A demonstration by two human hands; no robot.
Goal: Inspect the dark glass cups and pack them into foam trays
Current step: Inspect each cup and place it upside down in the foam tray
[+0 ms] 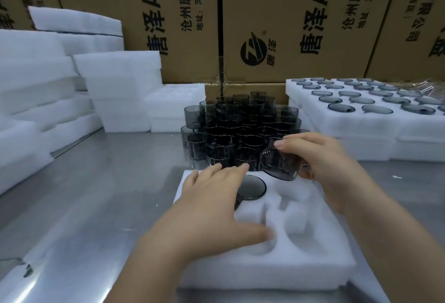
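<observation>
Resting flat w/ fingers straight, left hand (216, 208) lies on foam tray (265, 271) at near edge of tabletop (96, 206), partly over a seated cup (254, 188) in its far-left pocket. Right hand (327, 160) grips a tilted dark glass cup (280, 164) over tray's far edge. Behind: cup stack (240, 124) mid-table; filled trays (349, 125) at far-right corner.

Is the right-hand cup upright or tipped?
Tipped: the dark glass cup slants in the right hand over the white foam tray.

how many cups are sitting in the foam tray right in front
1. One cup sits in a far pocket of the tray, partly under the left hand. The right hand holds a second cup above the tray, not yet in. The left hand may hide another.
</observation>
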